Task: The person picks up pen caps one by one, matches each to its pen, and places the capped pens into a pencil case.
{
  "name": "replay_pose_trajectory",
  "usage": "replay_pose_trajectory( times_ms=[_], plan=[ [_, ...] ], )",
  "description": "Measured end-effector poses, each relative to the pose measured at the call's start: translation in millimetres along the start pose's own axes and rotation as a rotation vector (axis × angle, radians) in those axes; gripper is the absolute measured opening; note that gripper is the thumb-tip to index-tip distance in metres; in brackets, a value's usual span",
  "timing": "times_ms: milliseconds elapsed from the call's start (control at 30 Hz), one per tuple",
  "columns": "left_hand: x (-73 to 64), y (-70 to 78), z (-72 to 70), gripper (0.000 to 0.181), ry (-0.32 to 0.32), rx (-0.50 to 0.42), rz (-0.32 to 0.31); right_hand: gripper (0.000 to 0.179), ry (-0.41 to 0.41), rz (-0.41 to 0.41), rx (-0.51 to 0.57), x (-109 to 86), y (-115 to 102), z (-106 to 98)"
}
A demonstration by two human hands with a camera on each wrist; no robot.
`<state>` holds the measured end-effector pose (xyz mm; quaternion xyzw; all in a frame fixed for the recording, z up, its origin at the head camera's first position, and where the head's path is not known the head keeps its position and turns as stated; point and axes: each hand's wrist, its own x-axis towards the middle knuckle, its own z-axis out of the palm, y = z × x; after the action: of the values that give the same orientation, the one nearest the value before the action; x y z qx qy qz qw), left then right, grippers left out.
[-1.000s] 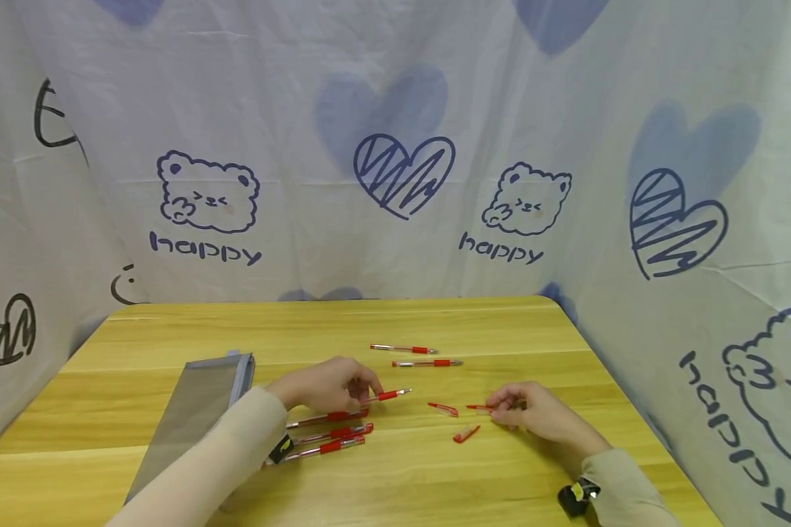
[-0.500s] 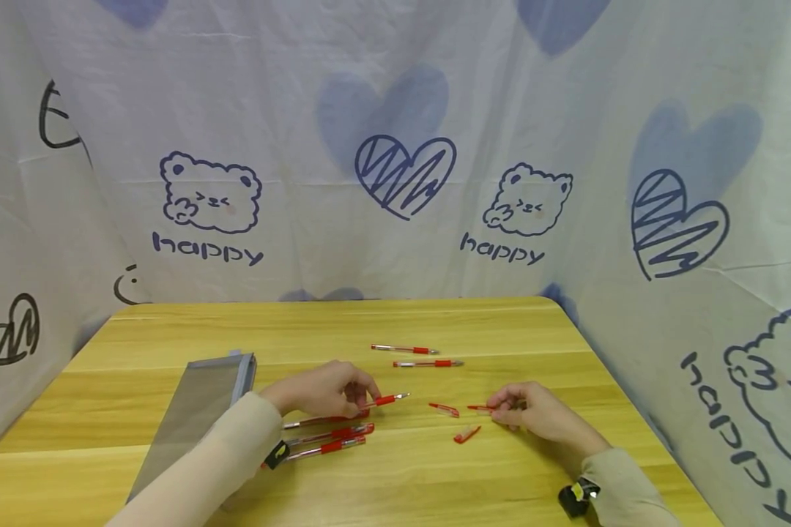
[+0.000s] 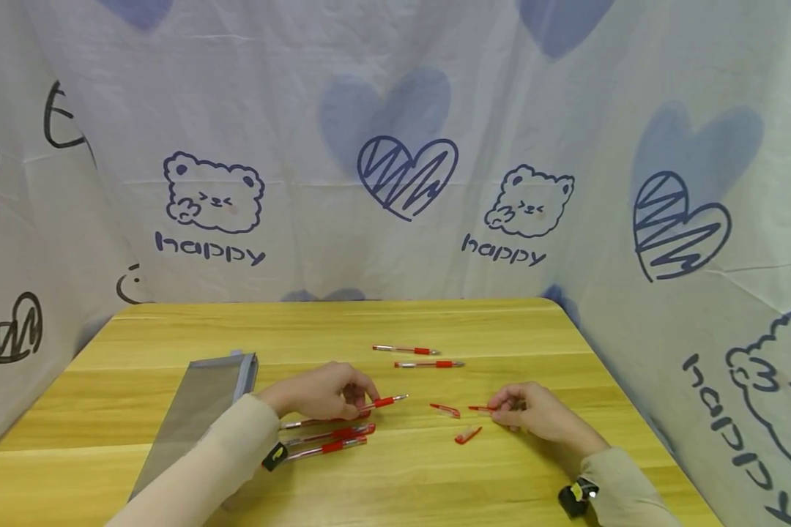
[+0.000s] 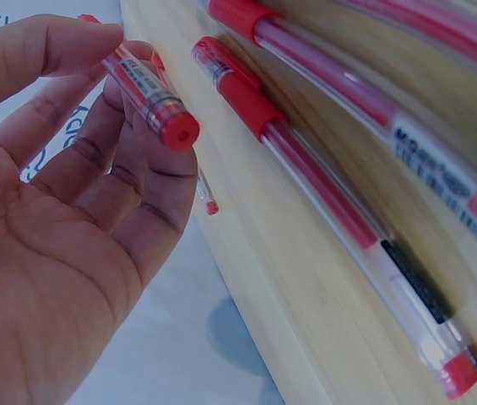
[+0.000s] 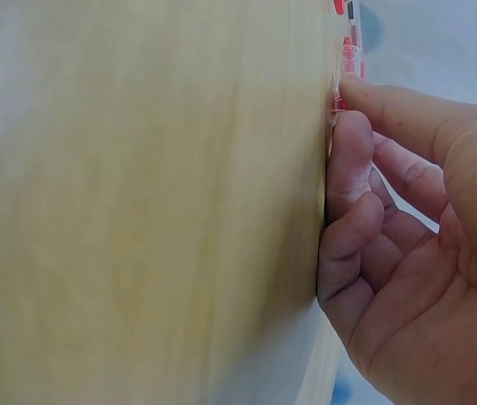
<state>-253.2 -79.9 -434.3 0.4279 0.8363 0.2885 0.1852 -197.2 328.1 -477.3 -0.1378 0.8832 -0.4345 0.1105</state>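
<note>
My left hand (image 3: pixel 326 393) pinches an uncapped red gel pen (image 3: pixel 385 402) between thumb and fingers, its metal tip pointing right. In the left wrist view the red end plug of this pen (image 4: pixel 175 126) faces the camera. Just above the tabletop, my right hand (image 3: pixel 537 413) pinches a red pen cap (image 3: pixel 478 408) with thumb and forefinger; in the right wrist view the fingers mostly cover that cap (image 5: pixel 341 104). Two loose caps lie left of the right hand, one (image 3: pixel 444 410) behind the other cap (image 3: pixel 468 435).
Two uncapped red pens, one (image 3: pixel 405 350) behind the other pen (image 3: pixel 428 364), lie farther back. Several capped pens (image 3: pixel 336 445) lie beside the left forearm, partly hidden by it. A grey zip pouch (image 3: pixel 194 402) lies at left on the wooden table (image 3: pixel 501 490); printed curtains (image 3: pixel 303 146) surround it.
My left hand has drawn slightly left and towards me with the pen, widening the gap to the caps. The right hand stays in place, holding its cap.
</note>
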Motion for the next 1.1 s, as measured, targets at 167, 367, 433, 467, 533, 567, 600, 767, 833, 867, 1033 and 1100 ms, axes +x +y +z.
replay_pose_trajectory(
  times_ms=[167, 367, 433, 467, 533, 567, 600, 767, 833, 867, 1033, 1100],
  plan=[
    [-2.1, 0.4, -0.5, 0.026, 0.002, -0.005, 0.007, 0.017, 0.001, -0.003, -0.003, 1.2, 1.8, -0.2],
    [-4.4, 1.5, -0.9, 0.025, 0.002, -0.015, 0.001, 0.016, -0.005, 0.001, -0.007, 0.9, 1.2, -0.5],
    [-4.9, 1.4, -0.9, 0.025, 0.005, -0.013, -0.001, 0.016, -0.012, 0.004, -0.01, 0.4, 0.0, -0.9],
    [-5.1, 1.5, -1.0, 0.025, 0.008, -0.012, -0.001, 0.015, -0.015, 0.005, -0.011, 0.2, -0.7, -1.1],
    [-5.6, 1.6, -1.2, 0.025, 0.014, -0.006, 0.005, 0.016, -0.021, 0.004, -0.012, -0.1, -1.7, -1.6],
    [-5.8, 1.8, -1.4, 0.025, 0.017, -0.002, 0.008, 0.016, -0.023, 0.005, -0.01, -0.1, -1.8, -1.8],
    [-6.2, 2.0, -1.5, 0.024, 0.02, 0.004, 0.01, 0.016, -0.025, 0.005, -0.012, -0.1, -1.8, -2.0],
    [-8.6, 5.2, -1.9, 0.022, 0.025, 0.021, 0.012, 0.017, -0.022, 0.002, -0.008, -1.3, -1.7, -2.6],
    [-9.3, 6.2, -1.9, 0.022, 0.027, 0.023, 0.015, 0.017, -0.019, 0.004, -0.008, -2.0, -2.5, -2.7],
    [-9.5, 6.6, -1.8, 0.022, 0.029, 0.025, 0.019, 0.017, -0.018, 0.006, -0.007, -2.3, -2.8, -2.7],
    [-10.2, 7.3, 1.0, 0.022, 0.038, 0.018, 0.024, 0.018, -0.011, 0.02, -0.003, -3.4, -2.8, -2.5],
    [-10.3, 7.0, 2.6, 0.022, 0.037, 0.004, 0.023, 0.018, -0.003, 0.02, -0.001, -3.7, -2.3, -2.2]
  ],
)
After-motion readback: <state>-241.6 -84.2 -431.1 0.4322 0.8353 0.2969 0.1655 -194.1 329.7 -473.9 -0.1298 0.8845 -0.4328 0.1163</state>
